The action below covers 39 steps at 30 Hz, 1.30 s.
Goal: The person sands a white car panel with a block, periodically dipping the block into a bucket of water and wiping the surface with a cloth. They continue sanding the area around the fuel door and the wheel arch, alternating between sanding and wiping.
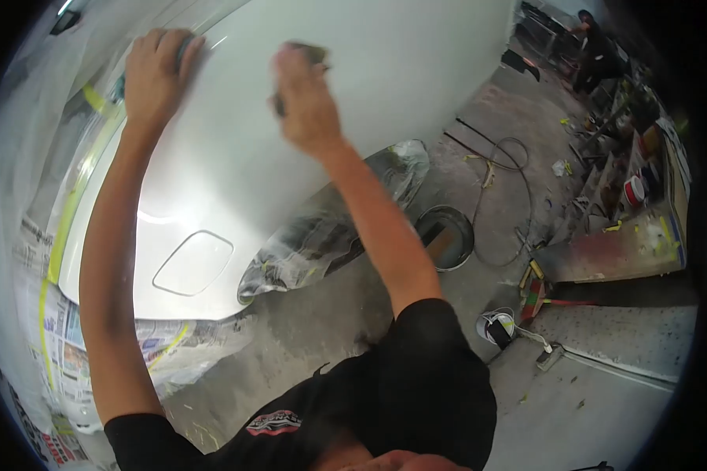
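A glossy white car body panel point(385, 63) with a fuel flap point(194, 263) fills the upper middle. My left hand point(159, 74) lies at its taped left edge, fingers curled over something dark teal that is mostly hidden. Out on the white surface, my right hand point(306, 106) is smeared by motion. It grips a dark flat pad point(314, 55) with a yellowish edge, which shows past the fingers and by the wrist side. The wheel point(314, 235) below the panel is wrapped in clear plastic.
Yellow tape and newspaper masking point(59, 314) border the panel's left. On the floor are a dark round tub point(445, 238), a looped hose point(530, 196) and a white container point(496, 328). Clutter and a stained board point(613, 247) stand right. Another person point(597, 51) is far off.
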### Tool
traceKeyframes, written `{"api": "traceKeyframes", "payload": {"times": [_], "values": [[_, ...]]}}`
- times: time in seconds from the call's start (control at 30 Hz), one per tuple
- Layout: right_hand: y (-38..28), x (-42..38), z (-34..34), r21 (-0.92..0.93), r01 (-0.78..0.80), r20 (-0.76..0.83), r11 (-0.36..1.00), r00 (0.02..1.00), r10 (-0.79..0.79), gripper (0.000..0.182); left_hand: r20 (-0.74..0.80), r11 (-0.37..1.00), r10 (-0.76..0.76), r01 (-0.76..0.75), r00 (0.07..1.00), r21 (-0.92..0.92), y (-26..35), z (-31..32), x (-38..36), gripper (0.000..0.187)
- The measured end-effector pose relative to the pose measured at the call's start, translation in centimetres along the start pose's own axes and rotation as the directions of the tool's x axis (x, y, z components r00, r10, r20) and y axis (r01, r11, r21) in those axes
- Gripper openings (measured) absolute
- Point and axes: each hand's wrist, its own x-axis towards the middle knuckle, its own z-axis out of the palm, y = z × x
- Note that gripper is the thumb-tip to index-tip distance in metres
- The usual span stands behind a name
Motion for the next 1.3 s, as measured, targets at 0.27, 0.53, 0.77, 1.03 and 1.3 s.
{"api": "traceKeyframes", "payload": {"times": [0.27, 0.53, 0.77, 1.03, 1.3], "values": [[6.7, -3.5, -1.1, -0.096, -0.535, -0.165, 0.839, 0.84, 0.517, 0.063, 0.046, 0.998, 0.046, -0.047, 0.998, 0.036, 0.1, -0.4, 0.2, 0.016], [26.0, -10.3, -4.7, 0.397, -0.81, -0.266, 0.431, 0.348, 0.899, 0.058, 0.119, 1.0, 0.013, -0.016, 0.993, 0.021, 0.6, -0.2, 0.1, 0.016], [23.9, -15.0, -15.0, 0.455, -0.889, 0.122, 0.051, 0.119, 0.985, 0.078, 0.113, 0.999, -0.03, 0.033, 0.993, -0.022, 0.8, -0.8, 0.3, 0.018], [12.8, -41.7, -32.8, 0.57, -0.668, 0.226, -0.478, -0.432, 0.873, 0.047, -0.079, 0.97, -0.128, 0.108, 0.989, -0.217, 1.3, -1.6, -0.6, 0.021], [6.7, -55.8, -51.7, 0.244, -0.701, 0.156, -0.671, -0.654, 0.74, 0.033, 0.252, 0.371, -0.641, 0.58, 0.725, -0.725, 19.6, -3.6, -20.8, 0.032]]}}
